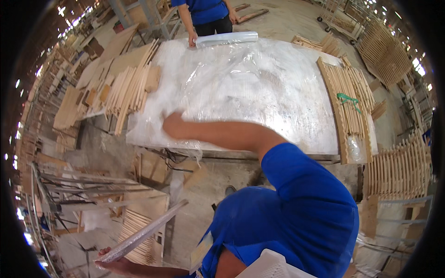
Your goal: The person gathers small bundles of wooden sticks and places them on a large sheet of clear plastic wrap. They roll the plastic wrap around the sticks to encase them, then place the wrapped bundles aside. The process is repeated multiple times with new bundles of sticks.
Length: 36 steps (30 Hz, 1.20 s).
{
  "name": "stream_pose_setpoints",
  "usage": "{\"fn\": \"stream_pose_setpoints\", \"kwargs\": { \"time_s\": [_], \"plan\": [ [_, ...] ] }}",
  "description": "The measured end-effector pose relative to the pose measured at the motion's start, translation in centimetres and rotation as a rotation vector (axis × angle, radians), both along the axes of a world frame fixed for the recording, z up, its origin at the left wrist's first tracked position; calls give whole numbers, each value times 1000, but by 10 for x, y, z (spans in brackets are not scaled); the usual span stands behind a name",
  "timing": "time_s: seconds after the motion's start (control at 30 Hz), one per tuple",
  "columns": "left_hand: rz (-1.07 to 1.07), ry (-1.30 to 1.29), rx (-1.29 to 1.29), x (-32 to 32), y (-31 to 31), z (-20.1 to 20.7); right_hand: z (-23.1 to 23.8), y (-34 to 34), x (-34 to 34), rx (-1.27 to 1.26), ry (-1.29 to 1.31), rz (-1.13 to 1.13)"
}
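My left hand (pixel 113 263), at the lower left, is closed around one end of a long, narrow piece wrapped in clear plastic (pixel 143 232). The piece slants up and to the right, beside the table. My right arm reaches leftward across the white table (pixel 296 106). At its end my right hand (pixel 173 125) is over the table's near left part, smeared by motion, so its fingers cannot be made out. Clear plastic film (pixel 222 88) lies spread over the tabletop. It runs from a film roll (pixel 227 40) at the far edge.
Across the table a person in a blue shirt (pixel 206 13) has one hand at the roll's left end. Wooden slats (pixel 132 85) are heaped at the table's left. A slat bundle with a green tie (pixel 348 99) lies on the right side. A metal-framed rack (pixel 88 190) stands at lower left.
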<state>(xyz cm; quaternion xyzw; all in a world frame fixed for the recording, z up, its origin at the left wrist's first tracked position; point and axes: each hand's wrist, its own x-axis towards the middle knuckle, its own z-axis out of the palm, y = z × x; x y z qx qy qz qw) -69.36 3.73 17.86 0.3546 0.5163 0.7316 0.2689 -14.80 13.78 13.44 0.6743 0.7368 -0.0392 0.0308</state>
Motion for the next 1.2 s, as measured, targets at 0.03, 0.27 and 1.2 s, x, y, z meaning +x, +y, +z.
{"fn": "stream_pose_setpoints", "kwargs": {
  "time_s": [0.03, 0.27, 1.2],
  "plan": [
    [-99, -36, 68, 16, 22, 8, 11, -3, -26, -195, 348, 67],
    [-631, -294, 287, 172, 76, 72, 67, -122, -148, 269, 851, 311],
    [-3199, -859, -778, 816, -574, -30, -24, -841, 95, 885, 1984, -1071]
  ]
}}
